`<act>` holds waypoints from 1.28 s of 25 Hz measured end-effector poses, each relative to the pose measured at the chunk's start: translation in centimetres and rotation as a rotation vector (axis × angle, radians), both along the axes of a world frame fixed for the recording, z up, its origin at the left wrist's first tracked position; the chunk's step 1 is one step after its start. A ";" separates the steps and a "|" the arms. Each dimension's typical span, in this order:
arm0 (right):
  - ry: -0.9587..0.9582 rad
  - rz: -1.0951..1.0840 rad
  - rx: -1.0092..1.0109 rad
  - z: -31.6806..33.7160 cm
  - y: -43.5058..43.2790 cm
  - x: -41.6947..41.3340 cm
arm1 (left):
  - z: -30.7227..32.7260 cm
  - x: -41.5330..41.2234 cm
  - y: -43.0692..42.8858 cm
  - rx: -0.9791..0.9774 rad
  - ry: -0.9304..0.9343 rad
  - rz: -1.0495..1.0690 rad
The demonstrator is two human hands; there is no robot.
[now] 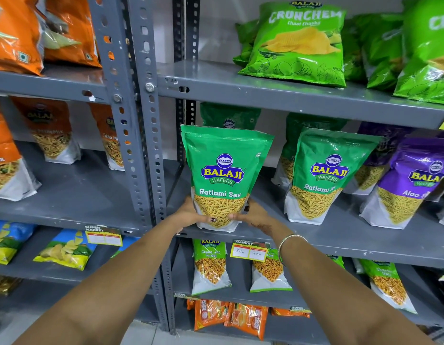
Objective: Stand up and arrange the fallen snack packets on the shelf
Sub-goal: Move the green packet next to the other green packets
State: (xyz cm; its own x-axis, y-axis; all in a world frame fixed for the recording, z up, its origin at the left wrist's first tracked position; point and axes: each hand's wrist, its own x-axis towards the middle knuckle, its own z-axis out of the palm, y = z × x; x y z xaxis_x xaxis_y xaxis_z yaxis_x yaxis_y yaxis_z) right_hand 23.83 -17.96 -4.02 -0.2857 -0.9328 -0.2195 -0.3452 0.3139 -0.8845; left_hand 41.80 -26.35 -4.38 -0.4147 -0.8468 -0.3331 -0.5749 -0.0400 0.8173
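Clutching the Ratlami Sev packet [222,175], both hands' [191,212] grip hides its base.

I see a glossy plastic pouch [225,175] with a clear lower window, a grey painted metal shelf [340,235], smooth and scuffed, and a paper price tag [248,252].

You are standing in a supermarket snack aisle; grey slotted-steel shelves [278,94] carry rows of branded snack packets [323,175] facing outward; yellow price tags [249,251] printed "Super Market" are clipped to the shelf edges. Handwritten prices fill one tag's boxes.
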 end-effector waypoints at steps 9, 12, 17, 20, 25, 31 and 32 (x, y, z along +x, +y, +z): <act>0.209 0.072 0.559 1.2 4.6 -12.1 | 2.2 -5.2 4.2 0.244 -0.677 -0.281; 0.182 -0.074 0.589 1.3 8.3 -19.4 | 2.4 -11.8 6.3 0.311 -0.689 -0.394; 0.230 -0.033 0.267 0.8 9.2 -28.1 | 0.9 -23.5 7.5 -0.101 -0.157 -0.143; -0.042 0.021 0.024 -0.8 7.4 -29.4 | -1.5 -26.4 6.5 -0.043 0.070 -0.016; -0.244 0.056 -0.118 -1.1 7.7 -27.2 | -2.2 -27.1 7.0 -0.046 0.155 0.088; -0.208 0.002 -0.112 -0.5 10.8 -25.1 | -2.5 -24.9 8.8 -0.005 0.128 0.022; -0.201 -0.007 -0.110 -0.5 11.3 -24.8 | -2.8 -24.6 9.0 -0.012 0.128 0.019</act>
